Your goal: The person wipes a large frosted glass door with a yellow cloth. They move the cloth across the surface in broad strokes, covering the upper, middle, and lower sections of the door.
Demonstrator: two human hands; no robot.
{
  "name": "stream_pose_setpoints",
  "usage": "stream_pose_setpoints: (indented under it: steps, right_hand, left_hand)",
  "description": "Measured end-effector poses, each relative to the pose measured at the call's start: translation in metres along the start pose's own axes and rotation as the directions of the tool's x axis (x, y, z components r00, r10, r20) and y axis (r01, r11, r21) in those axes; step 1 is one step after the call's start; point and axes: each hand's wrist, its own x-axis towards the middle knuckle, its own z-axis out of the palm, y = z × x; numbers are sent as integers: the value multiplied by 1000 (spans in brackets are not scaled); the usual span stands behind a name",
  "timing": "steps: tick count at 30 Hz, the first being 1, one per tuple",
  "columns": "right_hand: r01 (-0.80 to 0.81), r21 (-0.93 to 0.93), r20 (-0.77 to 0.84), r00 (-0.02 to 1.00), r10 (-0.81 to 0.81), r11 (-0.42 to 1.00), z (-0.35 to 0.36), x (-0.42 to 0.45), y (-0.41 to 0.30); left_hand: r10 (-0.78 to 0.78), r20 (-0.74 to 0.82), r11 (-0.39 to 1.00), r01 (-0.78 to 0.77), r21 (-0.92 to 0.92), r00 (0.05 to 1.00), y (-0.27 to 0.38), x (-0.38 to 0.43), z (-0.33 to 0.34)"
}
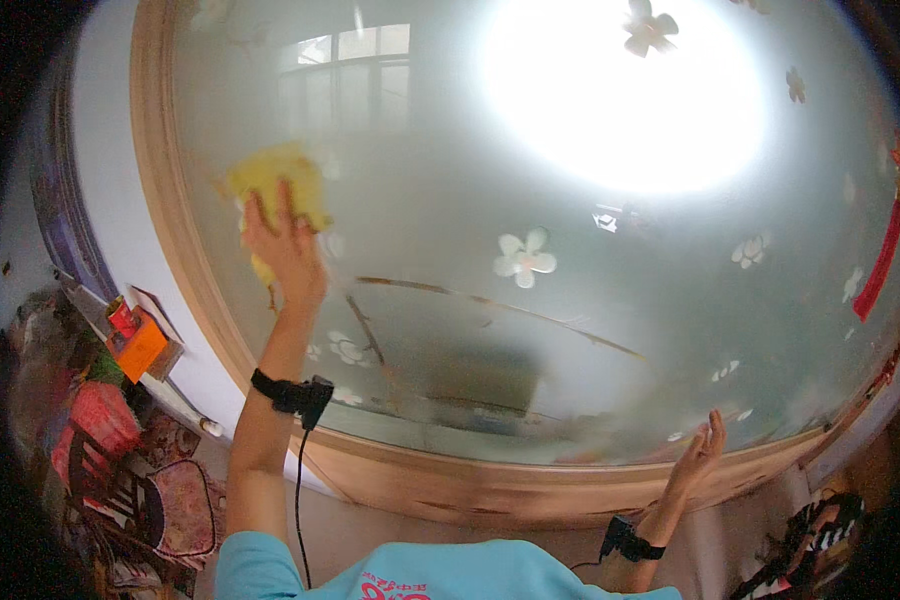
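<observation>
My left hand presses a yellow cloth flat against a glass panel near its left side, with the arm raised. White flower decorations and a brown branch pattern mark the glass, which reflects a window and a bright light. My right hand is at the lower right, near the panel's wooden frame, with fingers apart and nothing in it; whether it touches the glass I cannot tell. Both wrists wear black straps with devices and cables.
An orange box and a red can stand on a ledge at the left. Below are a chair with a patterned cushion and a pink cloth item. A red tassel hangs at the right, above dark items.
</observation>
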Motion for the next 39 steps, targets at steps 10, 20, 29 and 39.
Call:
stream_pose_setpoints:
  steps: [10, 20, 29, 39]
  right_hand:
    - [85, -155, -8, 996, -88, 984, -84, 13, 90]
    - [-192, 89, -29, 980, 195, 977, -137, 10, 168]
    - [-32, -166, 137, 989, 56, 986, -69, 16, 107]
    - [-19, -48, 190, 981, 28, 999, 18, -21, -20]
  left_hand:
    - [533, 291, 839, -455, -297, 794, 309, -29, 47]
    - [794, 189, 590, -655, -473, 578, 418, -143, 71]
    - [587, 317, 807, -510, -298, 745, 246, -92, 28]
    - [-134, 184, 981, 104, 166, 974, -81, -45, -48]
